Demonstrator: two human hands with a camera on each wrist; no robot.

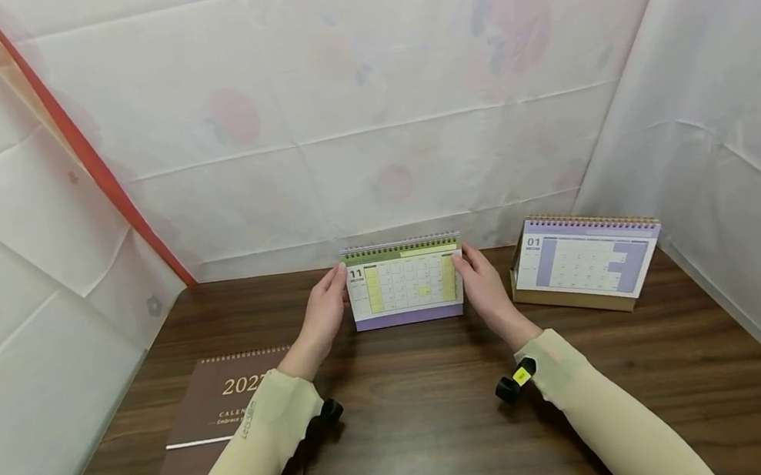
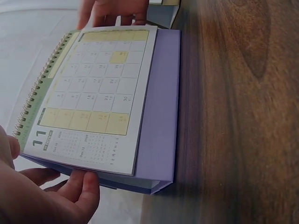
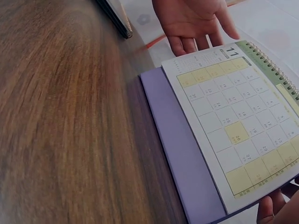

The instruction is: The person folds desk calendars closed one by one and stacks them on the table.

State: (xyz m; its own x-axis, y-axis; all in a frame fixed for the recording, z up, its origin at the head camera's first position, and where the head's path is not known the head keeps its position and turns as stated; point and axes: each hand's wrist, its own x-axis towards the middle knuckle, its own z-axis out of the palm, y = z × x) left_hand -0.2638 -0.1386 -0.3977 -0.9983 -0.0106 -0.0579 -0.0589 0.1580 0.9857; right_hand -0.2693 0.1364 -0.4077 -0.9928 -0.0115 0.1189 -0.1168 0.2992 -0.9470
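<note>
A desk calendar point(image 1: 402, 285) with a purple base, a green-topped "11" page and a spiral binding along its top stands near the back of the table. My left hand point(image 1: 321, 309) holds its left end, the thumb by the front edge and the fingers round the side. At the opposite end my right hand point(image 1: 486, 288) holds the right side, thumb at the front edge. The left wrist view shows the left fingers point(image 2: 86, 191) at the calendar's open side. Part of the right hand point(image 3: 278, 207) is cut off by the right wrist view's edge.
To the right stands another desk calendar point(image 1: 588, 258) with a purple "01" page and a tan base. A brown calendar point(image 1: 190, 412) with a white band lies at the front left, partly covered by the left sleeve. White patterned cloth point(image 1: 368, 115) hangs behind the wooden table point(image 1: 415, 435).
</note>
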